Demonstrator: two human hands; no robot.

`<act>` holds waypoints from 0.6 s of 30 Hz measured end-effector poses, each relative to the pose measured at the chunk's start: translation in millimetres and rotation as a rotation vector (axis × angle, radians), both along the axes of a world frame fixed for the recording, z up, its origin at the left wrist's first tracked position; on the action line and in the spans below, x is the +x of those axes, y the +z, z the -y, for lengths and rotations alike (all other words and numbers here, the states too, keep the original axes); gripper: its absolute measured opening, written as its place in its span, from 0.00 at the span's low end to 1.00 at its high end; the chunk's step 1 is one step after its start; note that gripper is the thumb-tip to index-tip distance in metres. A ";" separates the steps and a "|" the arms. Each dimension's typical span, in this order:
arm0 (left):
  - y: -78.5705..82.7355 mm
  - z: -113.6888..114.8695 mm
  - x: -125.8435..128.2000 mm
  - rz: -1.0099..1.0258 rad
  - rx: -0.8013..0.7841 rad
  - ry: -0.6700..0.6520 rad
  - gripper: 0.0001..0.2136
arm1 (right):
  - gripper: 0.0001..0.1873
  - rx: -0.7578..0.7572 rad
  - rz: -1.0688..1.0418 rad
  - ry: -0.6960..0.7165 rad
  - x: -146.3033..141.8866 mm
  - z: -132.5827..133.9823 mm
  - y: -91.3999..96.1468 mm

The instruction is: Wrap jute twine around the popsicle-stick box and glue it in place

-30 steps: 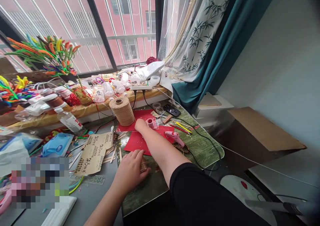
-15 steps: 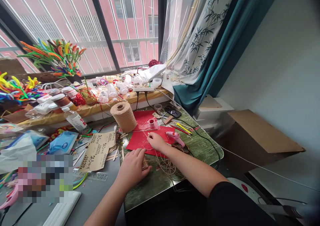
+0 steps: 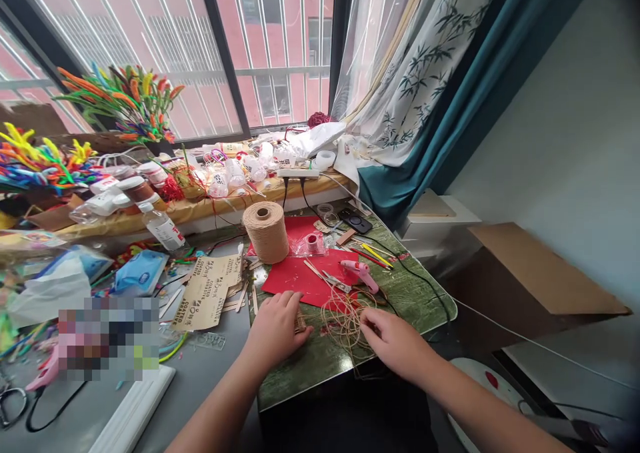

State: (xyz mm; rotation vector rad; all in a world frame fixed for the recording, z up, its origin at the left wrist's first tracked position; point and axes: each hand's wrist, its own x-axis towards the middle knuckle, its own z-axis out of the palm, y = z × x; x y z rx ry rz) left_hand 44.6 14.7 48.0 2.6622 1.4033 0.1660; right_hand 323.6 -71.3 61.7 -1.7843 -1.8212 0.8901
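Note:
My left hand (image 3: 274, 329) rests on the green table mat (image 3: 320, 363), fingers curled round a small twine-wrapped piece (image 3: 300, 322). My right hand (image 3: 393, 336) lies beside a loose tangle of jute twine (image 3: 343, 319), fingers pinched at its strands. A big spool of jute twine (image 3: 267, 231) stands behind, on the edge of a red sheet (image 3: 300, 276). A pink glue gun (image 3: 359, 274), scissors (image 3: 330, 279) and a small tape roll (image 3: 313, 242) lie on or near the red sheet.
The windowsill holds bottles (image 3: 160, 226), a power strip (image 3: 299, 172), white tape (image 3: 326, 159) and bright pipe-cleaner flowers (image 3: 125, 99). Cardboard pieces (image 3: 205, 293), wipes (image 3: 137, 273) and a bag clutter the left. A phone (image 3: 355, 221), pencils (image 3: 373, 254), black cable and a cardboard box (image 3: 540, 273) lie right.
My right hand drew back from the tape roll by the spool to the near table edge, and loose twine now lies tangled by it. The left hand stayed put.

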 end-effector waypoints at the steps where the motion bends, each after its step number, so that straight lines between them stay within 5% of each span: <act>1: -0.2 -0.2 -0.1 -0.001 -0.003 0.004 0.30 | 0.09 -0.031 0.057 0.031 4.0 8.0 2.3; 5: -0.8 -0.8 -1.5 0.001 -0.005 0.011 0.29 | 0.09 -0.184 0.214 0.213 19.5 22.7 6.2; 8: -0.4 -0.7 -3.3 0.014 0.004 0.000 0.30 | 0.06 -0.174 0.293 0.347 18.0 -1.3 25.3; 11: 0.2 -0.1 -4.9 0.025 0.009 -0.006 0.30 | 0.06 0.110 0.335 0.392 -10.5 -66.5 64.0; 14: 0.0 0.3 -5.7 0.024 0.017 -0.007 0.30 | 0.17 0.442 0.379 0.499 -61.4 -156.7 98.2; 18: -1.1 0.2 -6.0 0.012 0.030 -0.007 0.31 | 0.33 0.564 0.474 0.614 -123.8 -263.9 108.8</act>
